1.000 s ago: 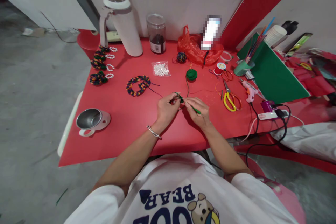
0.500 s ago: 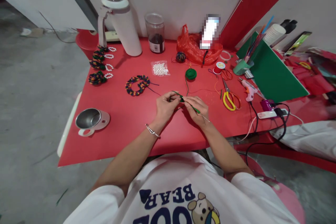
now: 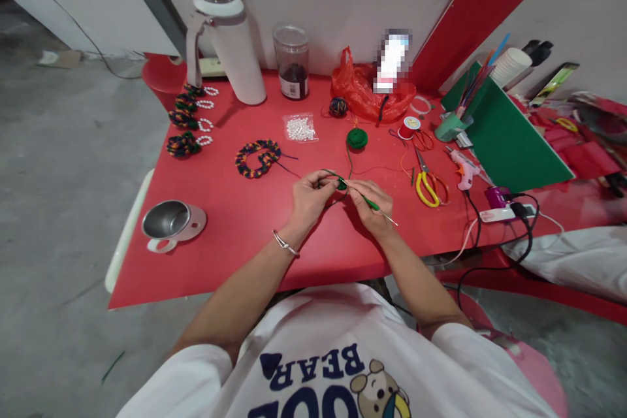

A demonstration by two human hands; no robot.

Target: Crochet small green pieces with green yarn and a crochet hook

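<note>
My left hand [image 3: 313, 194] pinches a small piece of dark green crochet [image 3: 341, 184] near the table's front middle. Green yarn loops over its index finger. In my right hand [image 3: 371, 204], closed like a pen grip, is a crochet hook [image 3: 373, 205] with a green handle; its metal tail sticks out at lower right and its tip meets the green piece. From the hands a strand runs up to a green yarn ball [image 3: 357, 138]. Left of them lies a multicoloured crocheted band [image 3: 257, 159] with loose yarn tails. The fingers partly hide the green piece.
On the red table [image 3: 245, 222] stand a steel-lined mug [image 3: 191, 221], a white flask [image 3: 240, 52] and a jar [image 3: 291, 65]. Yellow-handled scissors [image 3: 427, 188], a pink glue gun [image 3: 464, 168] and a power strip [image 3: 507, 213] lie right. A bag of white beads [image 3: 300, 128] sits behind the band.
My right hand and the crochet hook have shifted slightly right and down, and the hook's tip is drawn a little rightward. My left hand stays nearly in place on the green piece.
</note>
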